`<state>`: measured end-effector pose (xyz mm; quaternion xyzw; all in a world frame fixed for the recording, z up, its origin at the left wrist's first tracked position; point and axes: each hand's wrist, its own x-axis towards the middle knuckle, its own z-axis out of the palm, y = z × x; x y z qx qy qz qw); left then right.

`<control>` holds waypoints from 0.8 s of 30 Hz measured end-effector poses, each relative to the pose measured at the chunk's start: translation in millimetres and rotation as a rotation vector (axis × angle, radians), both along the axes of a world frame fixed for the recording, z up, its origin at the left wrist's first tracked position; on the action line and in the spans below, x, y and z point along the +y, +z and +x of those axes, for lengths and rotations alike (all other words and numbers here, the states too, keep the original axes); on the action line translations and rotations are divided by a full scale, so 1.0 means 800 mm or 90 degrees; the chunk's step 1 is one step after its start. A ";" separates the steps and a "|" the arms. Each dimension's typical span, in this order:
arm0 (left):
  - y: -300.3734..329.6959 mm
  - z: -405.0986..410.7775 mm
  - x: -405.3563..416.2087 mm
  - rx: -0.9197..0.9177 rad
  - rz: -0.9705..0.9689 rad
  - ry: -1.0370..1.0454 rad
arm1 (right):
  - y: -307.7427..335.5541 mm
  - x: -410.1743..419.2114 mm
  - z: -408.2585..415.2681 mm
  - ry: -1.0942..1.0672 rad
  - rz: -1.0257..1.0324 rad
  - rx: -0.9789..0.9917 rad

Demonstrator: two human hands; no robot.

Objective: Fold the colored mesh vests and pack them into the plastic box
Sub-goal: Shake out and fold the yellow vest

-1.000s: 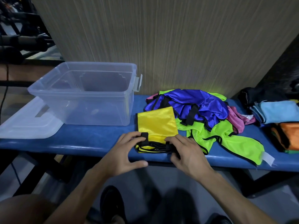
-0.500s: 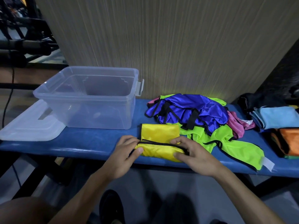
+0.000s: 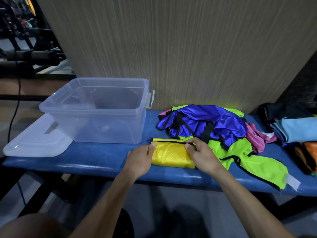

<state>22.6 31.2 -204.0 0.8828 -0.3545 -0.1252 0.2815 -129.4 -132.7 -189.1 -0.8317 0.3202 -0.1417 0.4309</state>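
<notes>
A yellow mesh vest [image 3: 171, 154] with black trim lies folded into a narrow bundle on the blue bench [image 3: 96, 157]. My left hand [image 3: 140, 157] grips its left end, thumb on top. Its right end is held by my right hand [image 3: 201, 154], fingers curled over the black edge. The clear plastic box [image 3: 96, 110] stands to the left behind the bundle, with nothing inside. To the right lies a loose pile: a blue vest [image 3: 205, 124] on top, a lime green vest [image 3: 243, 157] spread toward the front, a pink vest [image 3: 255, 136] at the side.
The box's clear lid [image 3: 36, 143] lies flat at the bench's left end. Folded cloths, light blue [image 3: 298, 129], black and orange [image 3: 308, 153], sit at the far right. A wood-grain wall [image 3: 188, 48] rises right behind the bench. Gym equipment stands at far left.
The yellow vest went from a flat square to a narrow folded bundle: both hands rolled its near edge up and over away from me, and now hold its two ends.
</notes>
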 end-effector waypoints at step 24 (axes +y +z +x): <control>-0.010 -0.008 -0.019 -0.351 0.004 0.048 | -0.018 0.011 0.035 -0.059 -0.376 0.286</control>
